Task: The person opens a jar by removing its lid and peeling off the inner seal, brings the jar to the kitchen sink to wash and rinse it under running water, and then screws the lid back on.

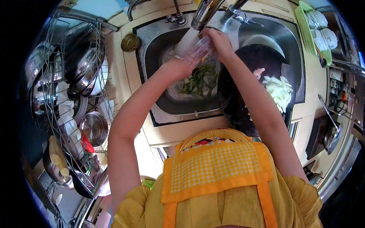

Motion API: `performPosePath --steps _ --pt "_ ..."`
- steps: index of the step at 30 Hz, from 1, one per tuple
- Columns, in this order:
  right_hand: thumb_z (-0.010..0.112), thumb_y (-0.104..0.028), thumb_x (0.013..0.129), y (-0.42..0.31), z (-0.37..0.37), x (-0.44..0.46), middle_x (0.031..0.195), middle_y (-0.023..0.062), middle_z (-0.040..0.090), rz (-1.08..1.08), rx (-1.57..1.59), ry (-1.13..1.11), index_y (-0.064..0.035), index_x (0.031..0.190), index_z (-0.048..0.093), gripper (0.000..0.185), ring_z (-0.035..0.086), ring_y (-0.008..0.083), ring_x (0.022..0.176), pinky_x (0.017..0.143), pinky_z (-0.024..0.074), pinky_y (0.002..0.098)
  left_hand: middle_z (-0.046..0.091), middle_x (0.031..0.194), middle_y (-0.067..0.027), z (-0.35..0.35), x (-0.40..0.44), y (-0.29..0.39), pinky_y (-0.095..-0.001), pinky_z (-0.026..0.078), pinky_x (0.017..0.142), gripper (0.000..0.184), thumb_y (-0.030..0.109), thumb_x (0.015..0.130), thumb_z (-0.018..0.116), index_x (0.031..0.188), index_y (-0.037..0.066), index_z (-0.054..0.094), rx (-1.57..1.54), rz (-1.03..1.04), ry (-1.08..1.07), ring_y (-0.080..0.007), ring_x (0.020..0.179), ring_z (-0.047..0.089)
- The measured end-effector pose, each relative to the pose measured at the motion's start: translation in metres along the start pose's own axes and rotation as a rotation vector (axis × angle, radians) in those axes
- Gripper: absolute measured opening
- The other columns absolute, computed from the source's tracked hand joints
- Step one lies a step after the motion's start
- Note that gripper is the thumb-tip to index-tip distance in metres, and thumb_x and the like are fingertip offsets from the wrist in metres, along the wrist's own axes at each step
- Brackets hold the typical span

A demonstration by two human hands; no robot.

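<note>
My left hand [183,67] is at the lower left end of a clear plastic container [198,51], its fingers wrapped round it. My right hand [219,41] grips the upper right end of the same container. Both hands are over the left sink basin, just below the metal faucet [201,19]. Green vegetable scraps [199,80] lie in the basin under them. A dark round board [237,102] rests across the right basin, beneath my right forearm, with sliced white pieces [279,92] and a little pink meat [258,73] on it.
A white bowl [262,41] sits in the right basin behind the board. A brass-coloured tin [130,42] stands left of the sink. The wire rack [107,79] at left holds pots and pans. A green basket [303,22] with white cups [319,36] stands at the back right.
</note>
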State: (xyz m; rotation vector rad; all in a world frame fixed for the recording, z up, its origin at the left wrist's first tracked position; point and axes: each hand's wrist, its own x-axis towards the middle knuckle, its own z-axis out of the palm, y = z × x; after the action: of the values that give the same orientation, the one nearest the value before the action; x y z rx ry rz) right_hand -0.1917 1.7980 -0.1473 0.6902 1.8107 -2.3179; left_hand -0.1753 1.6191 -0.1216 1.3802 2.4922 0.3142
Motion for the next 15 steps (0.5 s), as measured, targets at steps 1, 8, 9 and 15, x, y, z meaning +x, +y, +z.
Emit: performPosePath --steps 1,8,9,15 --pt "0.064 -0.030 0.078 -0.003 0.000 0.003 0.073 0.0038 0.060 -0.083 -0.050 0.010 0.0043 0.082 0.067 0.035 0.053 0.0119 0.066 0.059 0.0422 0.0272 0.031 0.144 -0.0161 -0.001 -0.001 -0.004 -0.0389 0.040 0.099 0.070 0.000 0.081 0.050 0.143 0.015 0.023 0.032 0.029 0.035 -0.0335 0.125 0.042" --pt "0.065 -0.025 0.077 0.004 0.006 0.005 0.071 0.0053 0.061 0.022 0.265 0.117 0.0040 0.080 0.064 0.029 0.055 0.0147 0.062 0.057 0.0436 0.0288 0.060 0.099 -0.0132 -0.035 -0.028 0.000 -0.0409 0.048 0.077 0.040 0.005 0.081 0.057 0.120 0.010 0.051 -0.131 -0.031 -0.011 -0.0301 0.093 0.059" --pt "0.064 -0.024 0.077 0.005 0.004 0.006 0.071 0.0058 0.061 0.094 0.332 0.119 0.0035 0.080 0.063 0.028 0.057 0.0160 0.064 0.058 0.0443 0.0298 0.063 0.089 -0.0115 -0.026 -0.036 -0.009 -0.0403 0.048 0.072 0.030 0.007 0.080 0.059 0.111 0.008 0.060 -0.182 0.054 0.179 -0.0297 0.086 0.059" --pt "0.052 -0.037 0.085 0.017 0.016 0.003 0.097 0.0113 0.062 0.439 0.300 -0.001 -0.0040 0.099 0.059 0.037 0.061 0.0292 0.088 0.073 0.0476 0.0577 0.060 0.085 -0.0095 -0.036 -0.027 0.008 -0.0358 0.046 0.073 0.014 0.007 0.074 0.069 0.088 0.008 0.067 -0.368 -0.261 0.890 -0.0287 0.083 0.056"
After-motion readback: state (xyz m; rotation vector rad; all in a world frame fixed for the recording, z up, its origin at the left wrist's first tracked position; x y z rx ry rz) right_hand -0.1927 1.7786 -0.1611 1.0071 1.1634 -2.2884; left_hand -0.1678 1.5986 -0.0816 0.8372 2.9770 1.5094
